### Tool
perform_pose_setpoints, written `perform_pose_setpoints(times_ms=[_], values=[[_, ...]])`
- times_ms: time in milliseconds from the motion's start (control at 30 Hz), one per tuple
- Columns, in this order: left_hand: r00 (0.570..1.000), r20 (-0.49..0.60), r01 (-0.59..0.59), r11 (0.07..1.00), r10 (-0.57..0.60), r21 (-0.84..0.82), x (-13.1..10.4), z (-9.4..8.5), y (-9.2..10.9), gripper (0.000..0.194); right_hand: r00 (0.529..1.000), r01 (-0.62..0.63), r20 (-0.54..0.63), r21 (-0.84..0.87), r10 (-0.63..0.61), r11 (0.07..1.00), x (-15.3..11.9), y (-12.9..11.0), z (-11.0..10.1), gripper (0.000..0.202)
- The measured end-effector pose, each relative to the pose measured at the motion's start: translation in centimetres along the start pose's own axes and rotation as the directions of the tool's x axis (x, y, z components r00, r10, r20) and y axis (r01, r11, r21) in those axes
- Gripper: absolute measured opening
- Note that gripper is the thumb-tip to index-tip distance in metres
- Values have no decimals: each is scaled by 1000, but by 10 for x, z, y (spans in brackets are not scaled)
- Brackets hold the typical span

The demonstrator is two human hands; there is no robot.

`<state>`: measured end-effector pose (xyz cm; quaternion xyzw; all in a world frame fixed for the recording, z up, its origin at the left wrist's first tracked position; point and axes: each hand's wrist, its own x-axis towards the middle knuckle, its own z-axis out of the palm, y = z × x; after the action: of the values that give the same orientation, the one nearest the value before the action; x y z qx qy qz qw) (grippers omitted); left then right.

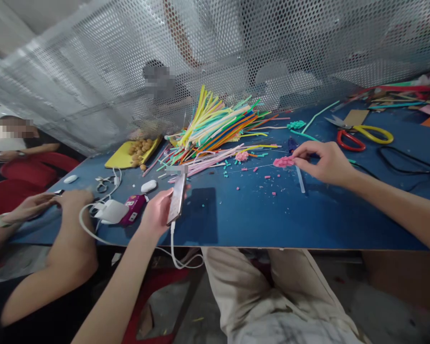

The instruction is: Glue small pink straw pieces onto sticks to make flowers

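Observation:
My left hand (pixel 158 210) is closed around a smartphone (pixel 177 198), held tilted above the front of the blue table. A white charging cable (pixel 172 243) runs from the phone's lower end. My right hand (pixel 322 161) pinches the end of a pink, bumpy craft piece (pixel 284 162) between thumb and fingers, low over the table. Under that hand a translucent stick (pixel 300 180) sticks out, and a dark blue object (pixel 292 144) behind it is partly hidden. Small pink and teal cut bits (pixel 267 177) lie scattered between my hands.
A pile of colourful pipe cleaners (pixel 218 124) lies against the perforated metal screen (pixel 215 48). Scissors with red and yellow handles (pixel 372 134) are at the right. At the left are a yellow tray (pixel 120 155), a white charger (pixel 111 211) and a co-worker's arms (pixel 71 229).

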<state>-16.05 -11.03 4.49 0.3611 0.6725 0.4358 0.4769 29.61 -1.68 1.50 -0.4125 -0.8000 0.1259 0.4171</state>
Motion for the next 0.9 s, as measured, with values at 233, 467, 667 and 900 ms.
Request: perform_pose_setpoints(times_ms=[233,467,667,900], values=[[983,184,56,909,23,-414,-26,73,1,55,998,56,-23,-30,-57,998,1,-2,-2,7],[902,407,59,892,145,-448,-39,106,-2,73,999,28,-16,-46,-28,999,4,-2,-4,8],[846,412,-161,899,339,-408,-10,114,21,86,995,-32,-98,-58,26,998,6,3,-5,6],[794,443,-241,885,416,-399,31,129,33,82,962,-122,-238,50,130,991,10,11,-4,11]])
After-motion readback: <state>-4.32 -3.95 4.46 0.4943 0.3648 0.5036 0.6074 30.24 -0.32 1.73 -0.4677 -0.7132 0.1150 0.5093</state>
